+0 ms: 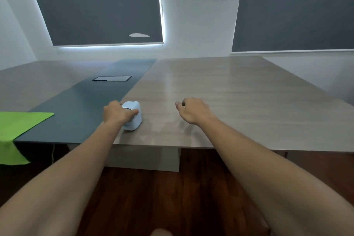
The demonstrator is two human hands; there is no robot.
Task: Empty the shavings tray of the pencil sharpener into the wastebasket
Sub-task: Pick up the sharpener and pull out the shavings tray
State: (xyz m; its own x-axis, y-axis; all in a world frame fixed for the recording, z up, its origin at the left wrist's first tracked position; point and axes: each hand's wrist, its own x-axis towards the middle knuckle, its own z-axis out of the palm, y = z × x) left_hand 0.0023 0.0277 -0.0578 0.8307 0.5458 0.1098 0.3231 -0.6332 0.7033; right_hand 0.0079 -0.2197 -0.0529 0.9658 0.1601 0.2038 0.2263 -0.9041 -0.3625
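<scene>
Here the left hand (116, 114) grips the sharpener (133, 116) near the table edge (162, 144); right hand (193, 110) loosely curled, empty.

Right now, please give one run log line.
left hand: gripping pencil sharpener | right hand: free above table | wastebasket: unseen

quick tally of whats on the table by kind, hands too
pencil sharpener, pale blue, under the left hand: 1
green cloth, draped over the table's near left edge: 1
hands, left hand and right hand: 2
inset panel in the dark strip of the table: 1
total: 5
</scene>
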